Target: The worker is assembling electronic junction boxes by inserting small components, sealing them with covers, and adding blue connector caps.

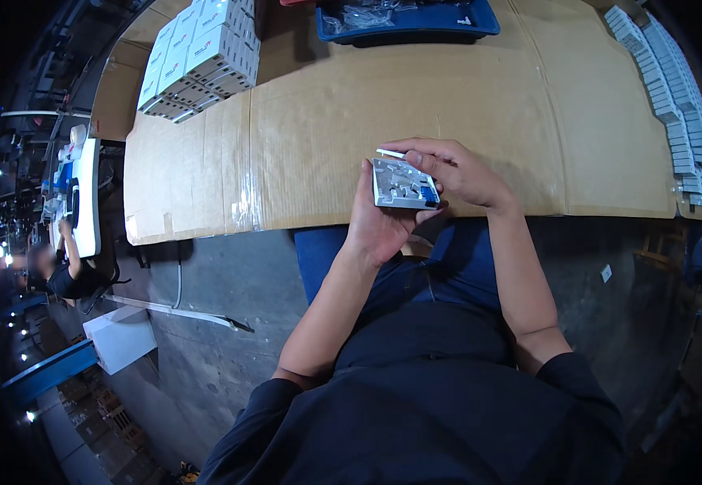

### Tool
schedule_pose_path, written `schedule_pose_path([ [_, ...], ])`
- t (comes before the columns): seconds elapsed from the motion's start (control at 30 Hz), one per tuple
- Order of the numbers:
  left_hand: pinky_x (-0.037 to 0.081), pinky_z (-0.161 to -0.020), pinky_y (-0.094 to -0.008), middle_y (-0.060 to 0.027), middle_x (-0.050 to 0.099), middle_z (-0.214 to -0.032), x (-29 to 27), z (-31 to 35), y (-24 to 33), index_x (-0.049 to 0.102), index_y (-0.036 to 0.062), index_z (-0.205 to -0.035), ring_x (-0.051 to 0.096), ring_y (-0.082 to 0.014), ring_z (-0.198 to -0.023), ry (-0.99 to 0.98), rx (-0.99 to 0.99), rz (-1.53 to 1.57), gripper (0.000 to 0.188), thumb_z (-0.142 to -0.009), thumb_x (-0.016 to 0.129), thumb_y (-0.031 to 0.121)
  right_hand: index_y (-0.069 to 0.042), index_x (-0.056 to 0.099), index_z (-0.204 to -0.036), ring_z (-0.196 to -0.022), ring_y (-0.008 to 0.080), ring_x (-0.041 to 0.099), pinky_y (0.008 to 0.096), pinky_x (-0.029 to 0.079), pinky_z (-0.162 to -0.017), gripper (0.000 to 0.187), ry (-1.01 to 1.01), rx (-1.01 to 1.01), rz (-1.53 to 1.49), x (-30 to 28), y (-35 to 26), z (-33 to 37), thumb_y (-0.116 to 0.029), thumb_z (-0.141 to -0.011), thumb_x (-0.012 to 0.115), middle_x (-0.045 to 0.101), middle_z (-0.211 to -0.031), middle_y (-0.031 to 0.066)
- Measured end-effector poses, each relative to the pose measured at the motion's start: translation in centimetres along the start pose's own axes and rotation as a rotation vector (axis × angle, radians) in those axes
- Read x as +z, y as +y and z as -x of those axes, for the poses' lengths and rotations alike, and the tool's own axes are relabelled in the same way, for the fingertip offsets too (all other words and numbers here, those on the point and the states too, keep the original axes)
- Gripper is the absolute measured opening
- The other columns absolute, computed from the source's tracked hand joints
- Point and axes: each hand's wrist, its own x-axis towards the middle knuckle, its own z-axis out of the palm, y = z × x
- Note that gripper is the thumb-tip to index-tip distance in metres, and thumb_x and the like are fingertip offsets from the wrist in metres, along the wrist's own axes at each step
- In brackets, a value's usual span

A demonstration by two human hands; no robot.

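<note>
My left hand is closed around a shallow white plastic housing, held up over the table's near edge. Its open face is turned up, showing small clear and metallic-looking parts inside and a blue block at the right corner. Over the far side of the housing, my right hand pinches a thin white flat piece between fingers and thumb. Most of that piece is hidden under the fingers, so I cannot tell whether it touches the housing.
Cardboard covers the table. Stacked white boxes stand at the far left, and a blue tray with clear plastic bits lies at the back. Rows of white pieces line the right edge. Another person works at a white table on the left.
</note>
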Motion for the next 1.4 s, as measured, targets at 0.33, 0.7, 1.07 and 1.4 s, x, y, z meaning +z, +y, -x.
schedule_pose_path([
  [0.33,0.056,-0.084,-0.0459,-0.0105,0.066,-0.126,-0.4,-0.7,-0.5,0.056,0.0136,-0.139,0.066,-0.0290,-0.112,0.013,0.037,0.014,0.069,-0.109,0.023,0.067,-0.002,0.069,-0.135,-0.115,0.0206,0.066,0.0316,0.051,-0.102,0.045,0.014,-0.005,0.112,0.4,0.2,-0.2,-0.036,-0.107,0.060,0.072,-0.124,0.0105],
  [0.7,0.054,-0.082,-0.0453,-0.0093,0.067,-0.124,0.1,-0.9,-0.5,0.059,0.0145,-0.136,0.066,-0.0277,-0.110,0.058,-0.005,0.069,0.065,-0.110,0.027,0.065,0.000,0.069,-0.135,-0.115,0.0202,0.066,0.0318,0.050,-0.102,0.046,-0.006,0.041,0.042,0.5,0.5,-0.5,-0.035,-0.105,0.065,0.072,-0.125,0.0118],
  [1.07,0.054,-0.090,-0.0458,-0.0095,0.064,-0.128,0.7,-1.0,-0.5,0.055,0.0147,-0.139,0.064,-0.0263,-0.114,0.150,-0.008,0.058,0.067,-0.109,0.025,0.066,0.001,0.069,-0.134,-0.109,0.0180,0.067,0.0297,0.051,-0.099,0.049,-0.010,0.051,0.098,0.5,0.2,-0.7,-0.039,-0.107,0.061,0.074,-0.124,0.0130],
  [1.4,0.054,-0.089,-0.0476,-0.0094,0.066,-0.126,0.4,-1.2,-0.4,0.058,0.0153,-0.135,0.064,-0.0272,-0.113,0.119,-0.019,0.011,0.065,-0.109,0.027,0.066,-0.002,0.074,-0.127,-0.086,0.0129,0.066,0.0270,0.055,-0.079,0.051,0.058,-0.002,0.118,0.8,0.7,-0.8,-0.046,-0.105,0.063,0.078,-0.103,0.0101],
])
